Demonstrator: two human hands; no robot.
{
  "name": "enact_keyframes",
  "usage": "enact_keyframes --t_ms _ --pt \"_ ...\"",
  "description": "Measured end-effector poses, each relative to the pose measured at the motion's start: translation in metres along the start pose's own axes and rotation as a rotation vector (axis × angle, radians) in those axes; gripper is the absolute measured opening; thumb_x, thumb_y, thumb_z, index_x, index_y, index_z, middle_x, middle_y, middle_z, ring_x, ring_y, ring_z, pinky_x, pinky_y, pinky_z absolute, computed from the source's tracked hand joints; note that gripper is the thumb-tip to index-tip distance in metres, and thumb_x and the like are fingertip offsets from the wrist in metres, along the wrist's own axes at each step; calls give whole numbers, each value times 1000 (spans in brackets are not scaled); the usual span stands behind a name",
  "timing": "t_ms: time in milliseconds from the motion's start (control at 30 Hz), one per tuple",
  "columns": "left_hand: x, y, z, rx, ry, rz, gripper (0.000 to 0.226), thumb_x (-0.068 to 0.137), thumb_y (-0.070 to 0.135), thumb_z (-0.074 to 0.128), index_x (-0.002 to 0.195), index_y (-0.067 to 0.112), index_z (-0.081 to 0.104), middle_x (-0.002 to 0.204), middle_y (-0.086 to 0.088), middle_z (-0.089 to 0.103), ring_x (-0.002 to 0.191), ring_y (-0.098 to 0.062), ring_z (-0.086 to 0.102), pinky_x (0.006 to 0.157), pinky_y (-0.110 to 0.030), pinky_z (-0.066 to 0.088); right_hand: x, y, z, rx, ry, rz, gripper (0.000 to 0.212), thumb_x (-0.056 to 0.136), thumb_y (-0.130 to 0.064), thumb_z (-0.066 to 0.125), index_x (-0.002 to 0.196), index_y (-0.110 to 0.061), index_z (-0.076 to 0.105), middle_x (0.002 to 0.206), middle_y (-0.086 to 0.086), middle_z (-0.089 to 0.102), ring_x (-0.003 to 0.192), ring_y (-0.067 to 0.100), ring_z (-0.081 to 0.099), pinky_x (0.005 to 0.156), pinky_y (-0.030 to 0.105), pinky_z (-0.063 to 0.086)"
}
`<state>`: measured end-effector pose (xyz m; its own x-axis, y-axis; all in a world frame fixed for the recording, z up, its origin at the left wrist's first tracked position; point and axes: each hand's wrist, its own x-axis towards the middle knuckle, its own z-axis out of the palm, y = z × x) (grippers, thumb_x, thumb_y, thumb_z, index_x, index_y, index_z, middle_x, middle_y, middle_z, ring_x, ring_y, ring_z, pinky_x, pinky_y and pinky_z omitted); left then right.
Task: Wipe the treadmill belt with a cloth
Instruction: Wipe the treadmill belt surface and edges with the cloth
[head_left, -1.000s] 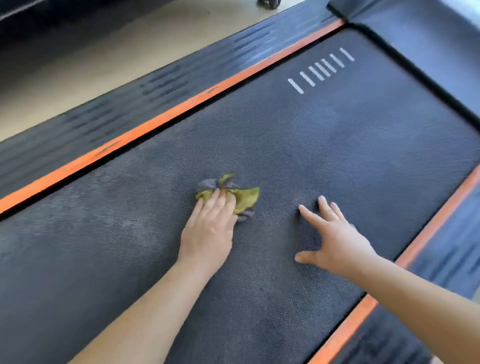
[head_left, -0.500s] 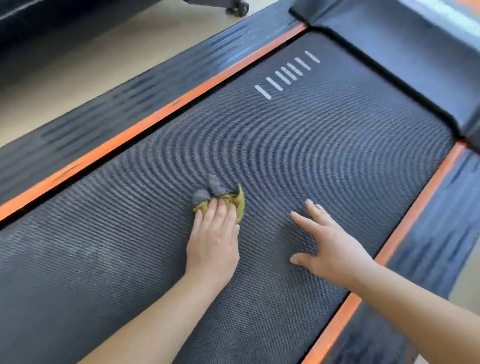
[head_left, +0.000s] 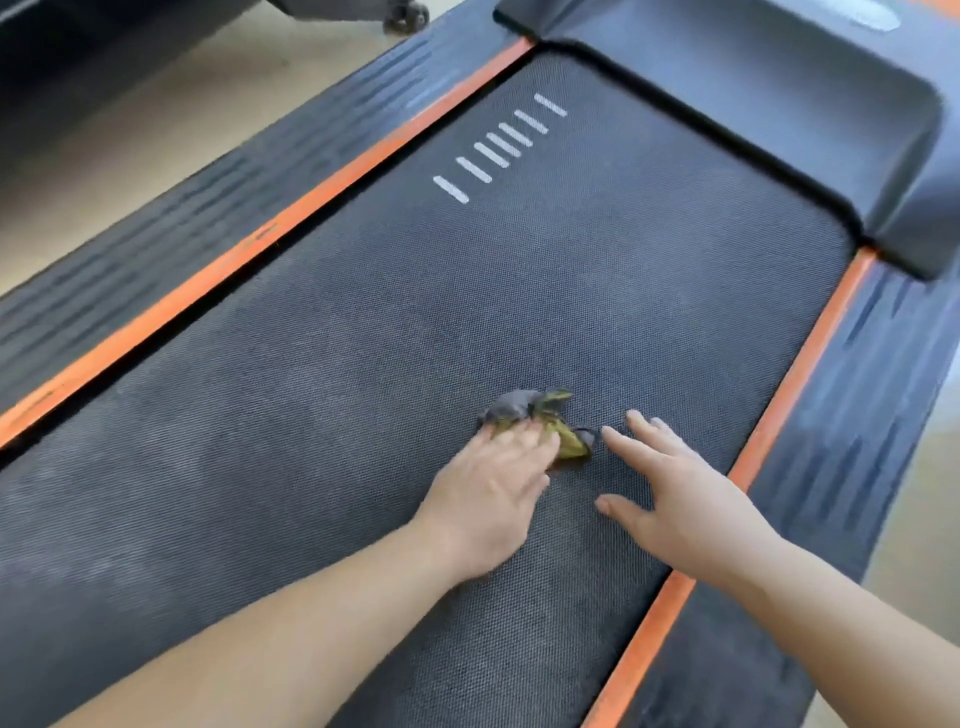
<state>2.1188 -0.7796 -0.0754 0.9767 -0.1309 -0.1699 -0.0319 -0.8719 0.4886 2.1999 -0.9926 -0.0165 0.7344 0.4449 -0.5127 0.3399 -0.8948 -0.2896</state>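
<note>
The dark textured treadmill belt (head_left: 363, 338) fills most of the view, with dusty pale streaks on its left part. A small crumpled cloth (head_left: 524, 408), grey and yellow-green, lies on the belt right of centre. My left hand (head_left: 488, 493) presses flat on the cloth with straight fingers, covering its near half. My right hand (head_left: 675, 493) lies just right of the cloth with fingers spread, flat on the belt, its index fingertip almost at the cloth's edge.
Orange strips (head_left: 208, 280) and ribbed black side rails (head_left: 852, 415) border the belt on both sides. The black motor cover (head_left: 779, 114) closes the far end. Several white bars (head_left: 498, 145) are printed on the belt. Beige floor (head_left: 130, 119) and a caster wheel (head_left: 405, 15) lie at far left.
My left hand has slid the cloth to the right across the belt, up close to my right hand. The view has shifted, showing more of the motor cover.
</note>
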Motion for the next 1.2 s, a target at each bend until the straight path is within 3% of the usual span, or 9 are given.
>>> enact_keyframes --t_ms 67,267,367,467,633,800,867,1033,1200 --pt "16 -17 -13 100 -30 63 54 109 37 28 161 23 24 169 5 20 156 -10 11 128 -35 3 -2 5 -1 10 27 3 73 95 -56 58 158 -43 22 168 -17 4 156 8 -1 125 34 18" --pt "54 -9 -18 156 89 -336 59 108 41 16 162 16 19 170 -1 13 157 -18 5 128 -44 3 -11 17 4 43 23 73 72 95 -60 55 158 -45 21 168 -18 5 156 9 -1 125 33 19" --pt "34 31 2 157 -28 -12 57 108 40 22 160 17 24 169 -2 20 156 -18 9 128 -42 3 -5 20 -1 9 74 80 70 98 -55 55 158 -38 25 169 -7 11 157 16 1 126 36 7" --pt "36 18 -7 194 -177 203 58 108 47 19 163 27 13 169 10 5 156 -8 -2 127 -38 -5 -4 25 -7 -89 143 91 66 99 -54 49 158 -35 27 169 -4 15 157 19 2 126 43 0" --pt "87 -5 -26 243 -9 -216 61 108 45 15 163 21 10 171 3 4 157 -16 -3 127 -44 -2 -16 41 -9 -93 146 143 62 101 -54 44 158 -35 28 170 -4 12 157 18 -1 127 41 0" --pt "50 47 13 234 -210 304 59 108 47 23 162 24 23 170 3 13 157 -16 4 127 -44 0 -27 57 0 -46 120 191 59 102 -47 46 157 -31 33 171 2 6 157 20 -5 126 37 5" --pt "60 36 10 315 -230 375 58 107 50 21 162 30 19 170 6 11 157 -13 5 127 -43 0 -30 63 3 -14 136 195 55 102 -42 48 154 -29 37 171 0 4 157 16 -7 125 32 10" --pt "80 51 19 292 -31 -44 62 105 47 14 163 24 17 171 2 10 157 -19 2 127 -47 1 -43 59 4 -1 147 203 58 100 -32 52 155 -27 34 171 -2 -1 156 11 -9 121 34 29" --pt "27 72 41 224 -216 543 55 103 41 32 154 24 40 163 3 36 153 -18 25 126 -48 13 -47 56 3 19 111 196 59 96 -22 46 154 -26 35 171 -2 2 156 10 -5 120 38 33"
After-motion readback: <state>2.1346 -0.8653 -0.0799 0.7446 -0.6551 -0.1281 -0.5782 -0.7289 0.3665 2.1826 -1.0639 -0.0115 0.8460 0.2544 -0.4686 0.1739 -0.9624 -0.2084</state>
